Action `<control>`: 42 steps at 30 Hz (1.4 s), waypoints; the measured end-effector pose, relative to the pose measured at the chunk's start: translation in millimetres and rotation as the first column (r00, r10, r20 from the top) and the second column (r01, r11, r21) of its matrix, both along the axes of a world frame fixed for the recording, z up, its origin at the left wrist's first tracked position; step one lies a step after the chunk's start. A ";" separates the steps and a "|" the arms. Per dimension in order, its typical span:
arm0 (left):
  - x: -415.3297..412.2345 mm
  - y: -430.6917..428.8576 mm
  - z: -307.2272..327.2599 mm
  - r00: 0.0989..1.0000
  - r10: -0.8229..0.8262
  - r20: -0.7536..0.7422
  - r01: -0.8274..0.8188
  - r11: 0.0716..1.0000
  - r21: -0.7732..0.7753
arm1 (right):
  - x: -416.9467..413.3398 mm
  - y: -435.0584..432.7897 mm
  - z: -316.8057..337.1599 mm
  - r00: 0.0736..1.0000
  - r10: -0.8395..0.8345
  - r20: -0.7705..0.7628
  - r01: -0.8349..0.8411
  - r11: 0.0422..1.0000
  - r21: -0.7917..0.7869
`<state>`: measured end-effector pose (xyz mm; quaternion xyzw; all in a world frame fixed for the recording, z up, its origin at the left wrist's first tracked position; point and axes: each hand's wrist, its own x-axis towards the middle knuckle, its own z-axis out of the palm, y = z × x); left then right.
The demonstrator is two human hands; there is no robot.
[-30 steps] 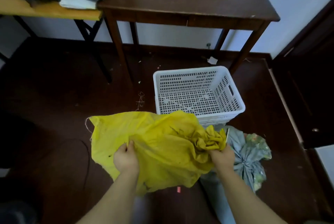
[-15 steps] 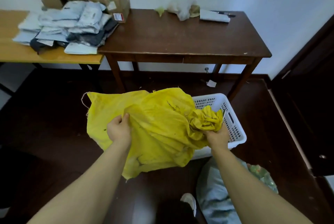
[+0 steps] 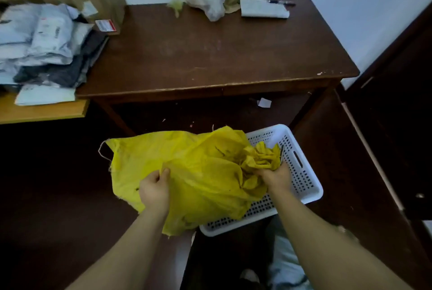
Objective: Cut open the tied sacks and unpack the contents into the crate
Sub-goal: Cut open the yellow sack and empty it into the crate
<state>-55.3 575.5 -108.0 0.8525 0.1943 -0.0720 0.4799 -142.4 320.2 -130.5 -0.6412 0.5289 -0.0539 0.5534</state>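
Yellow woven sack point(image 3: 198, 172) stretched left to right: left hand point(image 3: 154, 190) pinches its body, right hand point(image 3: 275, 178) grips the bunched neck, which lies over the white perforated crate point(image 3: 306, 179).

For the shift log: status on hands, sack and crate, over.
Left hand grips yellow sack by a side fold; right hand grips its bunched neck. Sack held over white crate, hiding its left part. No obstruction seen.
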 end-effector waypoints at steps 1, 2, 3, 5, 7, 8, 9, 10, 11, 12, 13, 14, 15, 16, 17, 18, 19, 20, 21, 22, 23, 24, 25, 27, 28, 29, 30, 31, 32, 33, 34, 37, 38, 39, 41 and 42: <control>4.1 -2.7 -8.1 0.999 -0.028 -0.031 0.029 0.999 0.018 | 4.4 -3.1 -5.3 0.999 -0.015 -0.040 0.016 1.000 0.019; 7.6 -5.6 -16.1 0.997 -0.053 -0.059 0.055 0.998 0.025 | 8.0 -7.9 -11.7 0.997 -0.031 -0.072 0.033 0.999 0.032; 10.9 -9.3 -23.8 0.994 -0.076 -0.079 0.077 0.997 0.016 | 10.9 -13.4 -19.0 0.995 -0.049 -0.084 0.053 0.997 0.052; 18.0 -16.6 -38.7 0.988 -0.138 -0.074 0.140 0.990 0.022 | 15.4 -24.0 -32.3 0.992 -0.074 -0.103 0.086 0.990 0.112; 26.5 -26.2 -48.9 0.976 -0.206 -0.065 0.210 0.977 0.048 | 19.9 -34.0 -44.0 0.987 -0.077 -0.138 0.094 0.988 0.125; 31.4 -32.0 -52.2 0.968 -0.240 -0.067 0.245 0.967 0.071 | 21.5 -38.9 -50.1 0.984 -0.062 -0.168 0.082 0.991 0.110; 37.0 -38.2 -55.3 0.959 -0.273 -0.071 0.279 0.956 0.095 | 23.0 -43.5 -56.2 0.978 -0.048 -0.203 0.068 0.993 0.092; 42.9 -44.2 -58.7 0.948 -0.308 -0.076 0.315 0.942 0.120 | 25.0 -47.8 -63.1 0.972 -0.044 -0.231 0.063 0.995 0.076; 48.1 -51.8 -60.6 0.935 -0.344 -0.083 0.352 0.925 0.140 | 26.7 -52.3 -69.6 0.966 -0.053 -0.253 0.072 0.995 0.066; 52.4 -59.0 -63.4 0.923 -0.376 -0.082 0.385 0.911 0.148 | 28.3 -57.5 -75.8 0.958 -0.069 -0.278 0.088 0.995 0.055; 55.9 -66.9 -65.7 0.913 -0.400 -0.077 0.407 0.902 0.142 | 30.1 -64.0 -82.0 0.947 -0.089 -0.308 0.108 0.993 0.046; 58.4 -74.7 -68.3 0.905 -0.420 -0.074 0.426 0.894 0.141 | 31.8 -70.8 -87.8 0.934 -0.107 -0.340 0.129 0.991 0.042; 60.4 -83.4 -70.4 0.897 -0.438 -0.067 0.443 0.884 0.151 | 33.0 -77.3 -93.5 0.921 -0.125 -0.370 0.153 0.987 0.049; 62.5 -91.1 -73.6 0.885 -0.461 -0.064 0.465 0.870 0.162 | 34.2 -83.3 -98.7 0.908 -0.145 -0.394 0.182 0.981 0.060; 64.7 -98.3 -76.8 0.874 -0.481 -0.065 0.485 0.858 0.170 | 35.1 -89.5 -103.3 0.894 -0.173 -0.412 0.218 0.974 0.065; 67.0 -105.4 -80.3 0.866 -0.495 -0.068 0.499 0.849 0.173 | 35.8 -96.8 -108.0 0.881 -0.212 -0.423 0.263 0.962 0.066; 68.9 -112.1 -83.2 0.859 -0.506 -0.075 0.511 0.843 0.169 | 36.4 -103.8 -111.2 0.863 -0.264 -0.430 0.323 0.944 0.069; 70.3 -118.6 -86.8 0.854 -0.514 -0.078 0.520 0.840 0.158 | 36.3 -111.2 -113.2 0.840 -0.311 -0.445 0.382 0.921 0.077; 71.2 -124.9 -90.4 0.850 -0.521 -0.082 0.527 0.835 0.158 | 34.9 -117.9 -114.9 0.815 -0.342 -0.468 0.427 0.900 0.086; 72.0 -130.7 -94.0 0.847 -0.524 -0.091 0.532 0.829 0.171 | 32.8 -124.1 -117.0 0.790 -0.358 -0.497 0.453 0.888 0.081; 72.6 -136.9 -96.7 0.849 -0.518 -0.103 0.527 0.828 0.188 | 30.5 -128.9 -119.9 0.769 -0.379 -0.514 0.473 0.879 0.060; 72.8 -142.8 -98.9 0.855 -0.505 -0.114 0.518 0.831 0.202 | 28.0 -131.5 -123.3 0.763 -0.414 -0.496 0.485 0.874 0.017; 72.3 -149.0 -101.2 0.859 -0.497 -0.125 0.512 0.833 0.210 | 25.9 -132.1 -127.4 0.774 -0.466 -0.428 0.499 0.866 -0.040; 70.6 -160.6 -106.1 0.853 -0.503 -0.140 0.522 0.827 0.208 | 24.9 -126.1 -130.1 0.840 -0.472 -0.267 0.449 0.882 -0.144; 69.7 -166.1 -107.9 0.850 -0.504 -0.150 0.526 0.826 0.203 | 25.9 -119.9 -130.9 0.871 -0.438 -0.224 0.408 0.897 -0.167; 69.5 -170.9 -109.6 0.850 -0.502 -0.162 0.526 0.825 0.205 | 26.2 -113.7 -133.4 0.880 -0.429 -0.201 0.404 0.901 -0.154; 69.5 -175.3 -111.0 0.850 -0.499 -0.170 0.526 0.823 0.215 | 26.5 -110.2 -138.4 0.865 -0.460 -0.202 0.446 0.888 -0.113; 70.1 -179.1 -112.7 0.849 -0.500 -0.171 0.528 0.820 0.224 | 26.5 -107.0 -142.4 0.817 -0.533 -0.221 0.538 0.842 -0.040; 70.8 -182.9 -114.2 0.847 -0.502 -0.172 0.530 0.816 0.229 | 26.7 -105.8 -144.4 0.750 -0.605 -0.269 0.636 0.771 0.038; 71.6 -186.3 -115.6 0.843 -0.506 -0.182 0.537 0.811 0.231 | 27.5 -104.2 -145.9 0.687 -0.651 -0.322 0.708 0.700 0.093; 72.3 -189.4 -116.4 0.836 -0.512 -0.198 0.548 0.804 0.233 | 30.2 -101.2 -144.6 0.679 -0.654 -0.333 0.717 0.689 0.109; 72.4 -195.3 -117.9 0.815 -0.528 -0.239 0.574 0.791 0.211 | 47.5 -81.5 -129.7 0.859 -0.495 -0.132 0.511 0.844 0.160; 71.9 -196.9 -118.8 0.813 -0.527 -0.249 0.575 0.794 0.196 | 57.3 -72.9 -120.8 0.911 -0.402 -0.085 0.411 0.888 0.204; 71.1 -198.3 -119.6 0.811 -0.526 -0.256 0.575 0.797 0.184 | 66.4 -65.5 -116.4 0.954 -0.294 -0.065 0.301 0.923 0.238; 68.3 -201.1 -119.7 0.804 -0.530 -0.268 0.581 0.796 0.169 | 86.4 -53.1 -110.5 0.995 -0.072 -0.070 0.090 0.948 0.305; 67.8 -201.5 -119.9 0.803 -0.530 -0.273 0.580 0.799 0.159 | 96.6 -48.4 -108.6 0.996 0.003 -0.089 0.026 0.944 0.328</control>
